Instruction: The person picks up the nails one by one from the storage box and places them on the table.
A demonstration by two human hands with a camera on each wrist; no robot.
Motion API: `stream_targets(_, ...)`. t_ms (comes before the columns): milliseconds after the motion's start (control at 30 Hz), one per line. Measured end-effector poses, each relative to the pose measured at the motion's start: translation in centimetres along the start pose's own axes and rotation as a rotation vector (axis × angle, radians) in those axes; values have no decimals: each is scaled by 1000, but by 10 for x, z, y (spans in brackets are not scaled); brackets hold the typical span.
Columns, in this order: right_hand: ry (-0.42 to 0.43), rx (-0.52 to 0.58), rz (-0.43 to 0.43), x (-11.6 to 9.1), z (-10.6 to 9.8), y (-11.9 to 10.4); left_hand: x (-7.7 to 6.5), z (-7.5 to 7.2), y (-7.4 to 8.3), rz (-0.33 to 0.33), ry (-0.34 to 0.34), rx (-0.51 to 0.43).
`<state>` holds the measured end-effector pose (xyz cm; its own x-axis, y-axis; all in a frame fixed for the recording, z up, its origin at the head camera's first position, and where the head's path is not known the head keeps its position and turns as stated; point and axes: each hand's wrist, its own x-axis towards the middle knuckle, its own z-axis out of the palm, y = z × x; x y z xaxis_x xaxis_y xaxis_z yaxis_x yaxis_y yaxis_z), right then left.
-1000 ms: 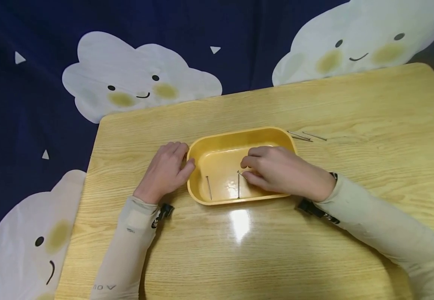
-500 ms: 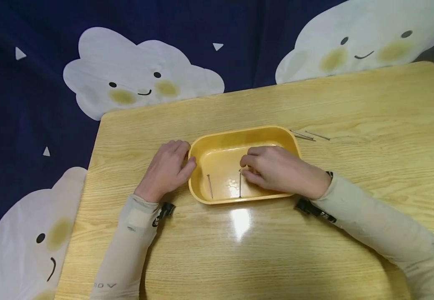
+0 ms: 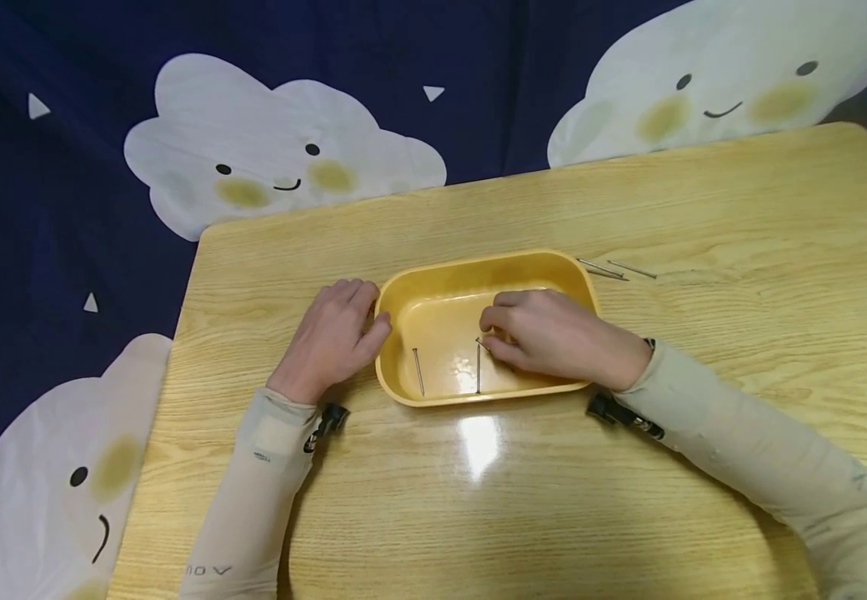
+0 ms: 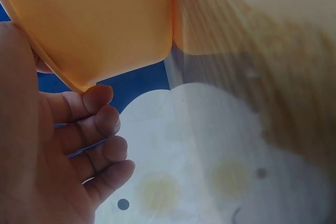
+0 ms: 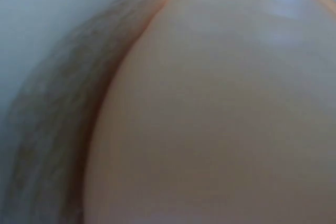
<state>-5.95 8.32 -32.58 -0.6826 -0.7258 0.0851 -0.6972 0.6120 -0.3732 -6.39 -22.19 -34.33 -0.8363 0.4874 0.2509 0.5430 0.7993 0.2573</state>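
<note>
Head view, centre: yellow tray (image 3: pixel 441 321), left end gripped by left hand (image 3: pixel 332 340); right hand (image 3: pixel 557 337), fingers curled, at first nail (image 3: pixel 483 343), pinch unclear to me. Close-lying second nail (image 3: pixel 478 371) could snag, I judge.

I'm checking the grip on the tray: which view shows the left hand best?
The left wrist view: the left hand is close up, four fingertips plain, the topmost at the tray. The head view shows mostly its back and the thumb. The right wrist view does not show it.
</note>
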Motion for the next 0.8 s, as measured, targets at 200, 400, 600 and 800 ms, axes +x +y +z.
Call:
stream_targets(200,-7,5,-4,-1,4,1,-1,1,0,-1,-3,-4)
stream_targets(400,-13,5,4,0,5,2,-1,0,0,3,2,-6)
stream_targets(600,-25,3,13,0,6,4,0,0,-1,4,5,-8)
stream_targets(800,-59,15,28,1,6,5,0,0,0,0,-4,-15)
